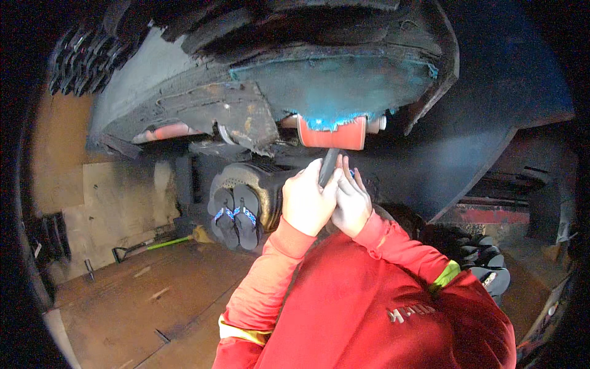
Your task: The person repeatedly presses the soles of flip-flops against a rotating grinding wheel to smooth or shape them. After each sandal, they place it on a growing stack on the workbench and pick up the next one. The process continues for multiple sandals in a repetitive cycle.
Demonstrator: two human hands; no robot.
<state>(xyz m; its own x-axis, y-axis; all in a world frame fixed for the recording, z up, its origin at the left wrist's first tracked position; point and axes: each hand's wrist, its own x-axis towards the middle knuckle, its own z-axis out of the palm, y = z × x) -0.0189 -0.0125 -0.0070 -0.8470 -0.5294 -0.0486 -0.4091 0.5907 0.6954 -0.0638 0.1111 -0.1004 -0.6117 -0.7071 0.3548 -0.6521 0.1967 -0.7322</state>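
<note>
A flat, dark-grey strip [329, 167] is gripped by the left hand [305, 202] and right hand [351, 202], both closed, just below an orange-red belt [332, 135].

left hand [305, 200] beside right hand [353, 206], right fingers [346, 166] pointing up, forearms [264, 286] converging

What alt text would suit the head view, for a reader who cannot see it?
The left hand and right hand hold a flat dark piece in their fingers, its tip at the lower edge of an orange-red band; contact is unclear. At left, two dark flip-flops with blue straps lie side by side.
</note>
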